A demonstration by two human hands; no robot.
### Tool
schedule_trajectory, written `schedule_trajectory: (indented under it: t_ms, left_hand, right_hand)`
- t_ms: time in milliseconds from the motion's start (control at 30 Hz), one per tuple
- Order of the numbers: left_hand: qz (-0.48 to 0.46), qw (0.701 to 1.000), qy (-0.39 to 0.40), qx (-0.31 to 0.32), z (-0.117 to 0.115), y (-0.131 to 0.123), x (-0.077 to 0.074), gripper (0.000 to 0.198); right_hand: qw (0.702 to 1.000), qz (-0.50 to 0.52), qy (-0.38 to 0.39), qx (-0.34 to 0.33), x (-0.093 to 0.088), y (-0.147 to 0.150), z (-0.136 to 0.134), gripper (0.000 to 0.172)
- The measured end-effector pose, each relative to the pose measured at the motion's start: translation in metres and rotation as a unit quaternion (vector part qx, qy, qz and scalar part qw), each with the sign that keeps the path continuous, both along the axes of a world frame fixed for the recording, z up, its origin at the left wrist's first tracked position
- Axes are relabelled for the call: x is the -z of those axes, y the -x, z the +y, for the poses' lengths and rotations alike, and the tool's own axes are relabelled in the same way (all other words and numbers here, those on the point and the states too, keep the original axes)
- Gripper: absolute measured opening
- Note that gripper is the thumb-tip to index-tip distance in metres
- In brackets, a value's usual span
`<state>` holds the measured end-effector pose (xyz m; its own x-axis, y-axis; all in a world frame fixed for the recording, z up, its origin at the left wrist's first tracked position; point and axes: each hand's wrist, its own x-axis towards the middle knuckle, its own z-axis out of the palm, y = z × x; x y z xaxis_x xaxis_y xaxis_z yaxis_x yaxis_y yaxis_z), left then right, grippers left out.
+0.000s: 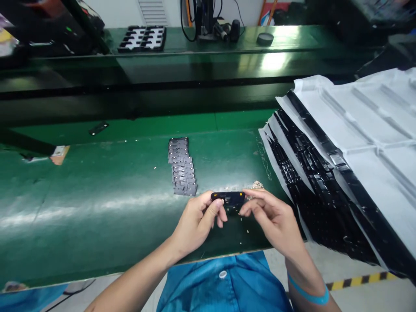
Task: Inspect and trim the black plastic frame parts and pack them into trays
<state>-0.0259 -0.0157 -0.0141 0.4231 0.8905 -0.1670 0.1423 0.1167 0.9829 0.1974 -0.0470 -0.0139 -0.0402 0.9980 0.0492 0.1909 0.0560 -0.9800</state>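
My left hand point(198, 221) pinches the left end of a small, glossy black plastic piece point(231, 199) between thumb and fingers. Small yellow marks show near both ends of that piece. My right hand point(273, 216) is at its right end, index finger along the top corner and the other fingers curled just below. Beyond the right fingers lies a little pile of tiny beige parts point(258, 185), a few of them scattered toward the table edge. An overlapping row of dark grey plastic pieces point(183, 169) lies ahead of my left hand.
Stacked trays point(357, 117) with white liners and black parts lean at the right. A lone black piece point(99, 128) lies far left on the green table point(97, 234). On the raised shelf are a black-and-white tray point(143, 38) and a round dark object point(265, 39).
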Motion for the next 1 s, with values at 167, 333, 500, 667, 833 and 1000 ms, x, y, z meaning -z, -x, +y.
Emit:
schedule_trajectory:
  t_ms: [167,333,500,667,833,1000]
  left_hand:
    - [-0.056,0.998,0.032,-0.003,-0.006,-0.008,-0.001,0.028]
    - [-0.068,0.997,0.023,0.015,-0.01,-0.014,-0.01,0.028]
    - [-0.06,0.998,0.011,0.032,-0.016,-0.014,-0.011,0.028]
    - [-0.035,0.998,-0.004,0.048,-0.018,-0.012,-0.011,0.028]
    - [0.008,0.995,-0.022,0.098,-0.021,-0.002,-0.006,0.019]
    - [0.126,0.95,-0.274,0.086,-0.002,0.009,0.027,0.013]
  right_hand:
    - [0.991,-0.098,-0.073,0.05,-0.001,-0.003,0.003,0.03]
    - [0.997,-0.006,-0.059,0.044,-0.003,0.022,0.0,0.027]
    - [0.994,0.042,-0.066,0.073,-0.002,0.03,-0.004,0.021]
    - [0.992,0.074,-0.075,0.069,0.002,0.029,-0.006,0.018]
    - [0.988,0.089,-0.055,0.117,0.002,0.028,-0.007,0.018]
    - [0.978,0.093,-0.091,0.164,0.001,0.029,0.005,0.019]
